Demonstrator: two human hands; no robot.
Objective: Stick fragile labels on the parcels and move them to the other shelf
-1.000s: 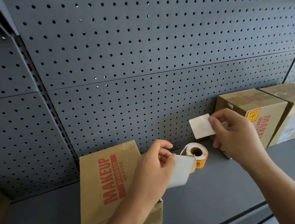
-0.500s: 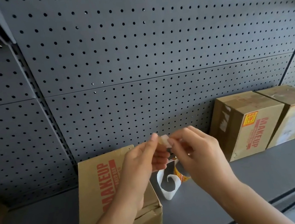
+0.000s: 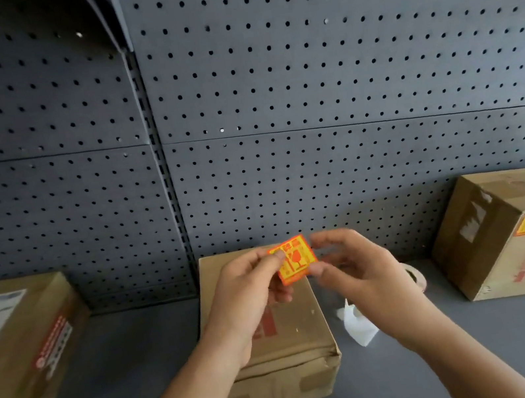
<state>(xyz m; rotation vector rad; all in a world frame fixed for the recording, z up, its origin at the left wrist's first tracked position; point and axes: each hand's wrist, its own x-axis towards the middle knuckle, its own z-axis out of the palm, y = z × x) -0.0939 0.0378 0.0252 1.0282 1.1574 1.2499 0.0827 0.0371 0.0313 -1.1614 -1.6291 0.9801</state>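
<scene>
A yellow and orange fragile label (image 3: 294,259) is held up above the middle cardboard parcel (image 3: 287,344). My left hand (image 3: 253,299) pinches its left edge between thumb and fingers. My right hand (image 3: 360,272) pinches its right lower corner. The parcel lies flat on the grey shelf (image 3: 134,352) with red lettering partly hidden by my left hand. The label roll (image 3: 414,276) stands behind my right hand, mostly hidden, with a loose strip of white backing paper (image 3: 357,325) on the shelf.
A parcel with a white sheet and red print (image 3: 16,354) lies at the left. A parcel bearing a fragile label (image 3: 517,232) stands at the right, another behind it. The dark pegboard wall (image 3: 305,87) rises behind the shelf.
The label is off its backing and faces me, held by both hands. The backing strip has dropped onto the shelf. The view has swung left, showing the left parcel.
</scene>
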